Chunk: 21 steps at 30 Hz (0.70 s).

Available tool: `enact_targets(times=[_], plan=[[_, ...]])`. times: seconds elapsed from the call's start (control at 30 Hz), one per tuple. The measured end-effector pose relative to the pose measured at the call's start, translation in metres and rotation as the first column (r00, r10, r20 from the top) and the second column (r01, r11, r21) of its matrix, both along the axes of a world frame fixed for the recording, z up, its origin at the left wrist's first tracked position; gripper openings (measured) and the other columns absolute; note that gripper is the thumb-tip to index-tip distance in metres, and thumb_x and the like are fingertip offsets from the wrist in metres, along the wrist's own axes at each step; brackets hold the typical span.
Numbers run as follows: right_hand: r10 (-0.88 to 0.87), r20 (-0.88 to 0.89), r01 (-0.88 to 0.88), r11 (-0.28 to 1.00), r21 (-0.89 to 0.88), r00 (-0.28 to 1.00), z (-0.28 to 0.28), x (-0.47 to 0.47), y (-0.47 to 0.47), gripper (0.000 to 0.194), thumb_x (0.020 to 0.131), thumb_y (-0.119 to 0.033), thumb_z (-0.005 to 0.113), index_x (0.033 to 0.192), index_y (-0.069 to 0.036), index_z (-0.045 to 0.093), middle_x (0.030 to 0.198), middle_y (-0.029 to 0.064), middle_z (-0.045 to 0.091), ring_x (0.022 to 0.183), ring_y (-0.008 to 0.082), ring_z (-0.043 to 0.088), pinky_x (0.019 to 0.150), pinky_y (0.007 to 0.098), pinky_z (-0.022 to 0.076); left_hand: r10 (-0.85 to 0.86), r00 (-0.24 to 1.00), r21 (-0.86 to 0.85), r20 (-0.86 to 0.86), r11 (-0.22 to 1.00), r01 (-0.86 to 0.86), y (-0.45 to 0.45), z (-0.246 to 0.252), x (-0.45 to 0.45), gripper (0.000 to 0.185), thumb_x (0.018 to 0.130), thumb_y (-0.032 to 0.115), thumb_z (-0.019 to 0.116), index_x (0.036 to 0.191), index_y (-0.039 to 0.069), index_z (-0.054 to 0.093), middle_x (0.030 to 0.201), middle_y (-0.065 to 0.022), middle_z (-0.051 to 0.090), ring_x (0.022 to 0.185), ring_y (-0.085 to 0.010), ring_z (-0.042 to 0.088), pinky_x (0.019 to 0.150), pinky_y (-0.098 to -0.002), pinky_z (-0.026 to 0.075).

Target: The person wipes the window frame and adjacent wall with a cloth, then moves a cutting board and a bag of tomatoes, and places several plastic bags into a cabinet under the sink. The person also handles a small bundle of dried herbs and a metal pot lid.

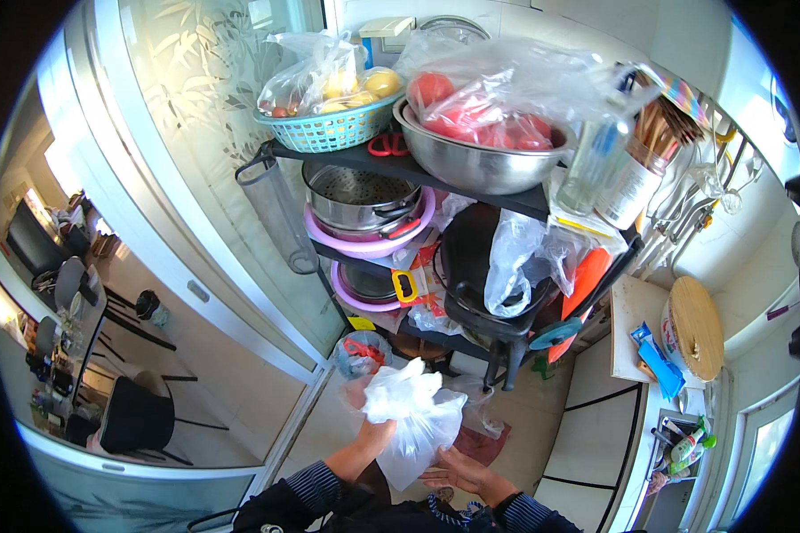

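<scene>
A knotted white plastic bag (417, 426) hangs low in front of me, its loose ends sticking up. My left hand (375, 441) grips its left side near the gathered neck. What the bag holds is hidden by the cloudy plastic. By the bag's lower right side is my right hand (470, 474), fingers spread, with the thumb touching the plastic or very close to it. Just beyond the bag, on the floor, a lined bin (363, 353) contains something red. Clear plastic bags (477, 403) lie right of the white one.
Ahead stands a black shelf rack (480, 190) bearing a blue basket (327, 130) of fruit, a steel bowl (487, 160) and a steamer pot (357, 200). A black pan (493, 320) juts out. A glass sliding door (240, 293) is left; a counter (633, 460) with a sink is right.
</scene>
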State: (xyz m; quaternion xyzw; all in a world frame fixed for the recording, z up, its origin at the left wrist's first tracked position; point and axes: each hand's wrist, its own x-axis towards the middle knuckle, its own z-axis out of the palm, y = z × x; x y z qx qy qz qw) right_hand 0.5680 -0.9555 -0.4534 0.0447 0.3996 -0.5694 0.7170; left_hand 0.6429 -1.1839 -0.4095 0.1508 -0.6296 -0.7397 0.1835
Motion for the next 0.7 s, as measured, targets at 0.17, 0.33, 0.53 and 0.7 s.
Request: enact_targets(times=[0.17,0.33,0.53,0.7], plan=[[-0.026,0.014,0.027,0.999,-0.033,1.000,-0.012,0.001,-0.065,0.081,0.098,-0.060,0.048,0.157,-0.018,0.012,0.151,0.0207,0.035,0.132,0.0397,0.048,0.106,0.0519,0.0452,-0.101,0.995,0.402,-0.011,0.910,0.097,-0.076,0.009,0.015,0.028,0.104,0.018,0.052,0.127,0.003,0.051,0.119,-0.0159,0.065,0.108,-0.0261,0.062,0.099,-0.0427,0.049],[-0.099,0.036,0.097,0.994,0.049,0.994,-0.032,0.002,-0.131,0.069,0.102,-0.053,0.044,0.155,-0.013,0.024,0.147,0.0242,0.042,0.128,0.0362,0.054,0.101,0.0452,0.0516,0.168,0.986,0.410,0.012,0.898,-0.158,-0.152,-0.009,0.013,0.013,0.096,0.015,0.062,0.104,0.006,0.062,0.084,-0.0055,0.058,0.079,-0.0158,0.053,0.076,-0.0310,0.044],[-0.123,-0.094,0.140,0.969,0.206,0.988,-0.039,-0.017,-0.183,0.059,0.106,-0.041,0.044,0.149,-0.003,0.033,0.139,0.0234,0.052,0.118,0.0307,0.061,0.098,0.0405,0.0526,0.243,0.970,0.465,0.006,0.858,-0.218,-0.220,-0.021,0.020,0.008,0.097,0.013,0.065,0.099,0.006,0.061,0.080,-0.0026,0.050,0.071,-0.0145,0.047,0.071,-0.0303,0.041],[-0.190,-0.254,0.251,0.939,0.237,0.948,-0.061,-0.059,-0.213,0.044,0.106,-0.031,0.047,0.140,-0.003,0.045,0.131,0.0189,0.061,0.116,0.0293,0.063,0.097,0.0407,0.0529,0.296,0.955,0.400,0.008,0.875,-0.274,-0.250,-0.045,0.034,0.007,0.096,0.012,0.064,0.099,0.006,0.061,0.081,-0.0022,0.050,0.071,-0.0142,0.046,0.068,-0.0300,0.040]])
